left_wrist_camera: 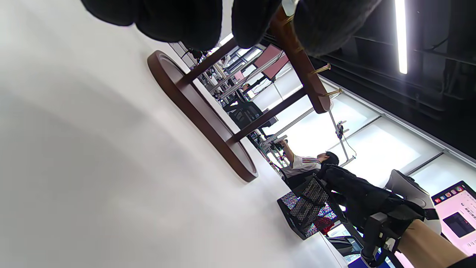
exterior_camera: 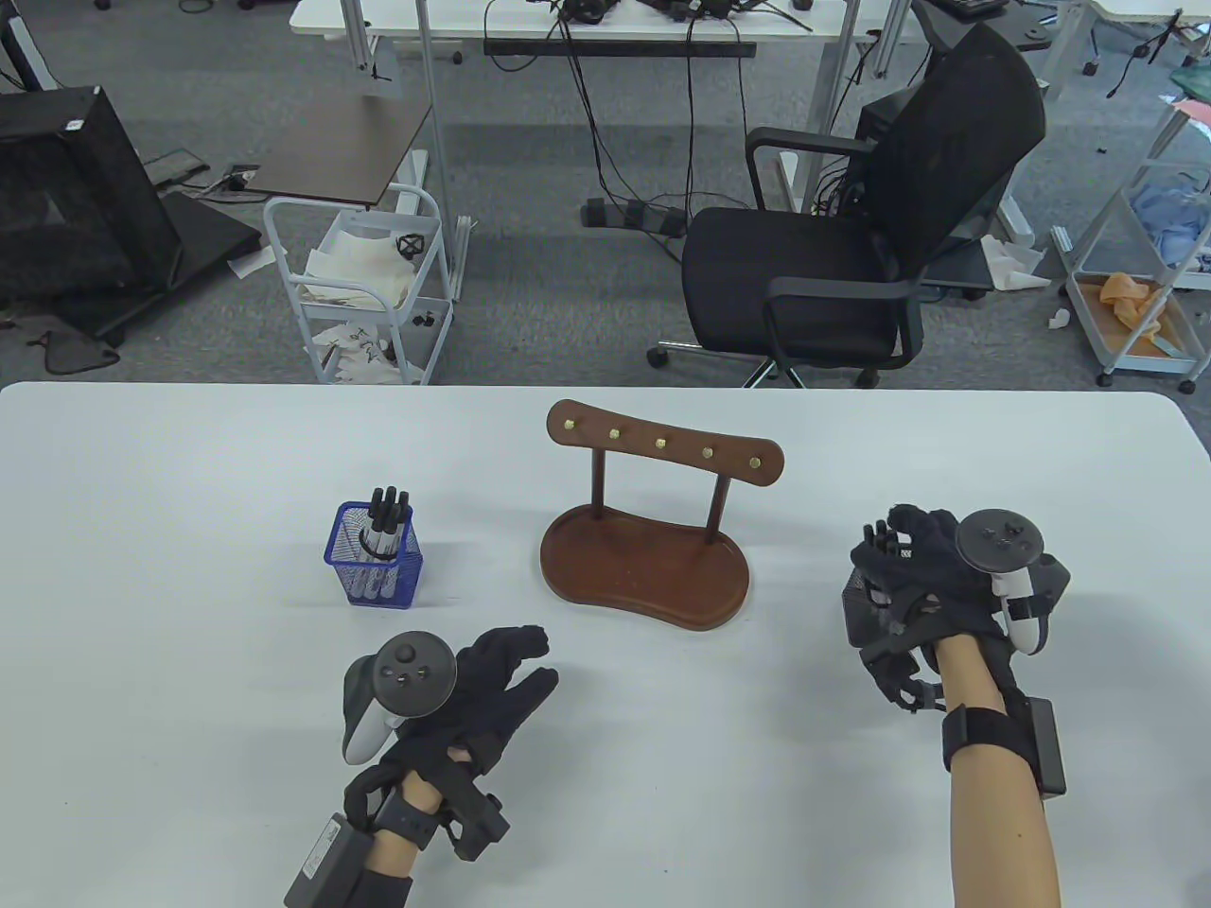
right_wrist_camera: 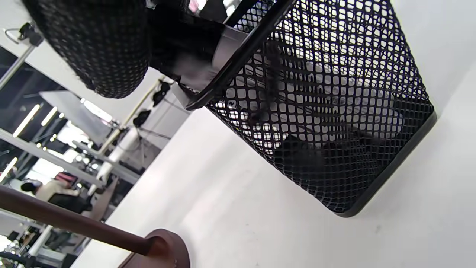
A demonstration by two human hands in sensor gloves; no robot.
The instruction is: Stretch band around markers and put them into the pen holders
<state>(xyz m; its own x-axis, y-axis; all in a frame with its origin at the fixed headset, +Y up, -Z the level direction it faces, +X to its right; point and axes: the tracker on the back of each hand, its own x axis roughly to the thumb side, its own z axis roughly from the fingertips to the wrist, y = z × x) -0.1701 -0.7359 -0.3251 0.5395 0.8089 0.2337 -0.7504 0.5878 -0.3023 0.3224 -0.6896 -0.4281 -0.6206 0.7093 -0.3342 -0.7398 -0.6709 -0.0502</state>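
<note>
A blue mesh pen holder [exterior_camera: 377, 570] stands left of centre with a bundle of black markers [exterior_camera: 388, 515] upright in it. My left hand [exterior_camera: 525, 662] lies open just right of and nearer than it, fingers spread and holding nothing; its fingertips [left_wrist_camera: 186, 18] hang in at the top of the left wrist view. My right hand [exterior_camera: 894, 547] curls over a black mesh pen holder [exterior_camera: 863, 619] at the right and grips a second bundle of markers [exterior_camera: 880, 537] by the caps. Through the mesh [right_wrist_camera: 327, 111] their white bodies [right_wrist_camera: 297, 108] show inside that holder.
A brown wooden peg rack [exterior_camera: 653, 567] on an oval base stands mid-table between my hands. The table's far edge [exterior_camera: 605, 386] runs behind it, with an office chair [exterior_camera: 851, 236] and a white cart [exterior_camera: 359, 293] on the floor beyond.
</note>
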